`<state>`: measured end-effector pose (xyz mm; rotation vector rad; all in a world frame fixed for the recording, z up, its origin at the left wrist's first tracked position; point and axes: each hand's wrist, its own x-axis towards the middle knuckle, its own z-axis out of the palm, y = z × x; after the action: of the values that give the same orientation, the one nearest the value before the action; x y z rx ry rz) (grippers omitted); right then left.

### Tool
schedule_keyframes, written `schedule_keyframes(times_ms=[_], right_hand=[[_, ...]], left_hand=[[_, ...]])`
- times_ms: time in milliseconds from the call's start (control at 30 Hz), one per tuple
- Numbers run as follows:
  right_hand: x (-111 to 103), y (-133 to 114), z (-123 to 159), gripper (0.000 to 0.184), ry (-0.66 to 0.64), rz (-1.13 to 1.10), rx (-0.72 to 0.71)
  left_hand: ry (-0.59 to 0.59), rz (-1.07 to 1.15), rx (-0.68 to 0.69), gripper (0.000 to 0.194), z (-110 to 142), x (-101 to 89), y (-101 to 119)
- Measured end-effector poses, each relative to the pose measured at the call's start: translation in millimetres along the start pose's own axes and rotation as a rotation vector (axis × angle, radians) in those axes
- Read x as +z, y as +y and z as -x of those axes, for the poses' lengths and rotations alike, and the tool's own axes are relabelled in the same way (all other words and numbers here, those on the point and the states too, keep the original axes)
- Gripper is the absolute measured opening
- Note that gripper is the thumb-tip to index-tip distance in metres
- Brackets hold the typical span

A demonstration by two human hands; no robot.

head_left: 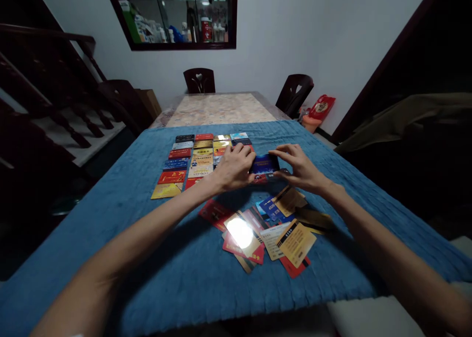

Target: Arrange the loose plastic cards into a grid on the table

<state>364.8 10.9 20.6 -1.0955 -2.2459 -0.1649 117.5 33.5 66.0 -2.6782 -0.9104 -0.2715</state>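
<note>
Between my two hands is a dark blue card (264,164), gripped at its left edge by my left hand (236,166) and at its right edge by my right hand (295,167). Both hands are closed in a pinch. Beneath the card, a red card (261,178) shows partly. To the left, overlapping cards lie in columns, among them a gold card (166,191) and a blue card (176,164). My left hand hides part of these columns. Nearer to me is a loose pile with a yellow card (296,242) and a shiny card (243,233).
A blue cloth (110,219) covers the near part of the table, and a patterned top (221,108) shows beyond it. Dark wooden chairs stand around, one chair (199,80) at the far end. A red bag (322,107) sits at the right by the wall.
</note>
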Motion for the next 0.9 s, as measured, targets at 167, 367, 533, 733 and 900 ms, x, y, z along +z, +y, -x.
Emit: schedule_keyframes(times_ms=[167,367,533,733,900], right_hand=[[-0.8,35.6,-1.6,0.054,-0.045,-0.096,0.13],[10.2,68.2,4.1,0.043,-0.066,-0.132,0.239],[22.0,84.6,13.7,0.039,-0.082,-0.146,0.276],[32.9,98.4,21.8,0.039,-0.112,-0.148,0.289],[39.8,102.3,24.4,0.039,-0.112,-0.153,0.298]], left_hand=[[-0.076,0.059,0.01,0.042,-31.7,12.3,-5.8],[-0.167,0.131,-0.003,0.031,-65.1,34.9,-7.7],[-0.231,0.166,0.0,0.032,-84.5,53.8,-6.8],[-0.283,0.187,0.006,0.035,-96.3,67.6,-5.0],[-0.316,0.175,0.01,0.036,-99.6,70.3,-4.8]])
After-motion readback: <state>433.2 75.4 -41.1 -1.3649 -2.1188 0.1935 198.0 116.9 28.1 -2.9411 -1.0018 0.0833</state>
